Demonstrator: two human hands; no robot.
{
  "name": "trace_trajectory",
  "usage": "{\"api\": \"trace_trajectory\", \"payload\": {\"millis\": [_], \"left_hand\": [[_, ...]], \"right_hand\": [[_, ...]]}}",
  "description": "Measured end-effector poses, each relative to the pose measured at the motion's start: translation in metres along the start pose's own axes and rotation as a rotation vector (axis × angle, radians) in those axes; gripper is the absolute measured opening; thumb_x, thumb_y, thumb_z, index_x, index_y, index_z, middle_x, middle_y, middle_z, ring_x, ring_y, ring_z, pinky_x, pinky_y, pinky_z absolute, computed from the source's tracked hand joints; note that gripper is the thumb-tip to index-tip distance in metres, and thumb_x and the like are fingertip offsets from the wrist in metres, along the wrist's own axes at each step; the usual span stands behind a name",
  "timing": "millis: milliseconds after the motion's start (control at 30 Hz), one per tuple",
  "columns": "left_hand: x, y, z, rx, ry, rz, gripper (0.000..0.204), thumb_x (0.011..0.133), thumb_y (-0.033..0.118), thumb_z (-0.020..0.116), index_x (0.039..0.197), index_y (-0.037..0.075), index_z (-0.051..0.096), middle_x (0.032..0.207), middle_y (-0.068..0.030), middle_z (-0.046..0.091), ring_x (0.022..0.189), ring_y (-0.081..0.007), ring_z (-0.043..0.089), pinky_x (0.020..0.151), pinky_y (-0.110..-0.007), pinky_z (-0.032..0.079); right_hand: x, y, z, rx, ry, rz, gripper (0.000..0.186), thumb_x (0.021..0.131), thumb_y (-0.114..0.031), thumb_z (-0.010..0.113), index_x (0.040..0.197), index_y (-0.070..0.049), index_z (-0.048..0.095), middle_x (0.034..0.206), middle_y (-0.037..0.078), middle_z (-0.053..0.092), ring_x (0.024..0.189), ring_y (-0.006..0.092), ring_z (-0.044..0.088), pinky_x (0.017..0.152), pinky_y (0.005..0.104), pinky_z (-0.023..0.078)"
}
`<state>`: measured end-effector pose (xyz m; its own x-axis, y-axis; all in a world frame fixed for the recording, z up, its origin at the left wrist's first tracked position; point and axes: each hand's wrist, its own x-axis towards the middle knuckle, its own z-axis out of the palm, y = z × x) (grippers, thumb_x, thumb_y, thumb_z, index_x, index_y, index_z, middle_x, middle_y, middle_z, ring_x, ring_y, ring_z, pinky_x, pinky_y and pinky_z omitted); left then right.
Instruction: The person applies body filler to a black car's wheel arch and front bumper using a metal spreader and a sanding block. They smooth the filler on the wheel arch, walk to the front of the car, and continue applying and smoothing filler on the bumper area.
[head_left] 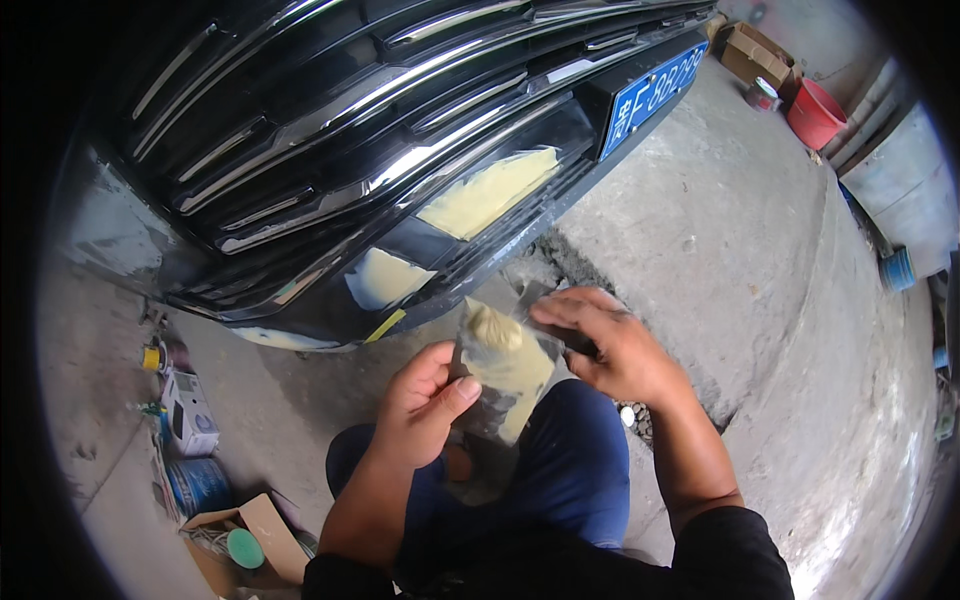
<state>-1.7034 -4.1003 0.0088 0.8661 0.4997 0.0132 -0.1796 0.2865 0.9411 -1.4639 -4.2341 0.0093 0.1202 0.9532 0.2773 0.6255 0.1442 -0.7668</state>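
My left hand (pixel 425 400) grips a flat, squarish palette (pixel 500 390) by its left edge, thumb on top. A lump of pale yellow body filler (pixel 495 328) sits on its far part, with more smeared below. At the palette's right edge, my right hand (pixel 620 345) holds a dark, flat spreader (pixel 578 342), partly hidden by the fingers. Just beyond both hands is a black car bumper (pixel 430 240). Filler covers a larger patch (pixel 490 195) and a smaller patch (pixel 388 278) on it. A strip of yellow tape (pixel 386 325) is on its lower edge.
A blue licence plate (pixel 655 90) juts from the bumper at right. At lower left are an open cardboard box (pixel 270 540), a blue tin (pixel 197 485) and a white boxy device (pixel 190 412). A red bucket (pixel 817 115) and another cardboard box (pixel 755 55) stand far right.
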Motion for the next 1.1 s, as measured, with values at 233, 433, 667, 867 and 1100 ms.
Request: {"api": "trace_trajectory", "payload": {"millis": [233, 433, 667, 867, 1100], "left_hand": [[0.001, 0.001, 0.013, 0.010, 0.224, 0.025, 0.038, 0.103, 0.005, 0.054, 0.140, -0.005, 0.047, 0.123, -0.0136, 0.068, 0.111, -0.0129, 0.062, 0.098, -0.027, 0.047], [0.002, -0.001, 0.014, 0.004, 0.225, 0.010, 0.039, 0.104, 0.004, 0.054, 0.141, -0.004, 0.046, 0.121, -0.0130, 0.068, 0.109, -0.0121, 0.062, 0.097, -0.027, 0.047], [-0.003, -0.005, 0.016, 0.623, 0.426, 0.249, 0.029, 0.102, 0.007, 0.058, 0.129, -0.004, 0.059, 0.102, -0.0120, 0.073, 0.086, -0.0109, 0.066, 0.080, -0.026, 0.051], [-0.017, 0.017, -0.020, 0.486, 0.521, 0.493, 0.036, 0.102, 0.002, 0.055, 0.137, -0.007, 0.050, 0.127, -0.0122, 0.064, 0.116, -0.0160, 0.060, 0.103, -0.029, 0.044], [-0.069, 0.058, -0.066, 0.227, 0.479, 0.479, 0.042, 0.098, 0.000, 0.057, 0.139, -0.001, 0.047, 0.133, -0.0120, 0.063, 0.119, -0.0200, 0.061, 0.107, -0.035, 0.044]], "right_hand": [[-0.002, -0.030, 0.011, -0.254, 0.343, -0.210, 0.060, 0.071, 0.003, 0.066, 0.131, -0.003, 0.062, 0.132, 0.011, 0.067, 0.126, 0.0349, 0.056, 0.103, 0.0474, 0.042], [0.002, -0.038, 0.023, -0.412, 0.316, -0.234, 0.050, 0.073, 0.000, 0.070, 0.122, -0.012, 0.070, 0.133, 0.000, 0.067, 0.125, 0.0298, 0.057, 0.098, 0.0530, 0.040], [-0.007, -0.026, 0.030, -0.351, 0.133, -0.175, 0.051, 0.078, 0.001, 0.070, 0.129, -0.008, 0.066, 0.134, 0.002, 0.067, 0.125, 0.0286, 0.056, 0.101, 0.0532, 0.041], [-0.019, 0.010, 0.054, 1.306, 0.277, 0.077, 0.059, 0.093, -0.002, 0.066, 0.147, -0.004, 0.043, 0.147, 0.016, 0.054, 0.129, 0.0299, 0.057, 0.111, 0.0521, 0.043], [0.007, 0.019, 0.085, 1.839, 0.152, 0.037, 0.064, 0.090, -0.005, 0.065, 0.149, -0.008, 0.042, 0.147, 0.020, 0.050, 0.126, 0.0363, 0.059, 0.104, 0.0550, 0.050]]}}
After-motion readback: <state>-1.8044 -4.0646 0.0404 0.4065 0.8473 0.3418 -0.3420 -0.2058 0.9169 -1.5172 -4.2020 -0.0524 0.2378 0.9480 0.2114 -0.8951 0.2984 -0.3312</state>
